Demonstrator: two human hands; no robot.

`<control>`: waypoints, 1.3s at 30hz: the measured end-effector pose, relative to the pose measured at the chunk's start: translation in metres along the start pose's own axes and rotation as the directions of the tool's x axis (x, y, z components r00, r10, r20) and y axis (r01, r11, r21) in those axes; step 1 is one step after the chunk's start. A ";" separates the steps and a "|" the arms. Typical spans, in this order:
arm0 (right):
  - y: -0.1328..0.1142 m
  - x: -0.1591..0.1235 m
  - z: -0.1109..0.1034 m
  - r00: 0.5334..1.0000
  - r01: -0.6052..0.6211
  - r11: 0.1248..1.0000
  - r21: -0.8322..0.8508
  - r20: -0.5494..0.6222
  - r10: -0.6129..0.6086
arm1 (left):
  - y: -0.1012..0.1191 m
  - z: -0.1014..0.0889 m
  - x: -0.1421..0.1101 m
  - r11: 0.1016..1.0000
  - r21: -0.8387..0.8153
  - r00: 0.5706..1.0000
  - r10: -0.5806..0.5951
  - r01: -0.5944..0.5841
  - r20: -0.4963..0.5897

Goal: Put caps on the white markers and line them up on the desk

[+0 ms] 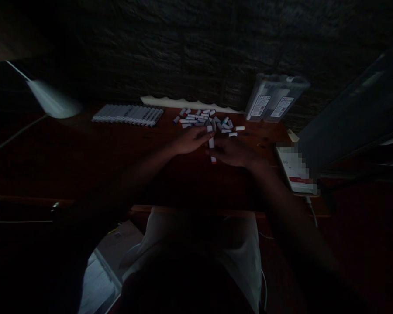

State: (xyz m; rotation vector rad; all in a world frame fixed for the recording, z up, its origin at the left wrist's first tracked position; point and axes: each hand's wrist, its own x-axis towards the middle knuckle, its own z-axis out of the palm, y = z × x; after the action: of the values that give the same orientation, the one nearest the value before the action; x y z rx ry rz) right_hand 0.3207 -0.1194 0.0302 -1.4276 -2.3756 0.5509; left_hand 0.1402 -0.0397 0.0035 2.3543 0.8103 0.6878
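Note:
The scene is very dark. Both of my hands meet over the middle of a dark wooden table [101, 152]. My right hand [236, 151] is closed round a white marker [211, 145] held upright, with a red tip at its lower end. My left hand [191, 139] pinches the marker's upper part with its fingertips. Just beyond my hands lies a loose pile of several white marker caps [205, 120] with coloured ends. A neat row of several white markers [127, 114] lies side by side at the back left.
A clear plastic case [273, 98] with labels stands at the back right against the dark wall. A phone [294, 168] lies by the right table edge beside a dark slanted panel [350, 117]. A white lamp head [52, 100] hangs at the left.

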 end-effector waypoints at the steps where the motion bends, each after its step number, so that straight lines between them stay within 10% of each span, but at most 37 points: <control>1: 0.000 0.000 0.000 1.000 0.004 1.000 0.003 0.000 -0.004 | -0.001 0.000 0.000 1.000 -0.003 1.000 0.003 -0.003 -0.001; 39: -0.003 0.000 -0.001 1.000 0.014 1.000 -0.017 -0.010 -0.014 | -0.003 0.000 -0.001 1.000 -0.004 1.000 -0.022 0.022 -0.008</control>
State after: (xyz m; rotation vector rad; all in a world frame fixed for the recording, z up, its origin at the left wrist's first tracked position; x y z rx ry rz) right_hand 0.3192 -0.1209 0.0328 -1.4169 -2.3857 0.5195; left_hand 0.1386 -0.0384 0.0011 2.3371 0.8365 0.6900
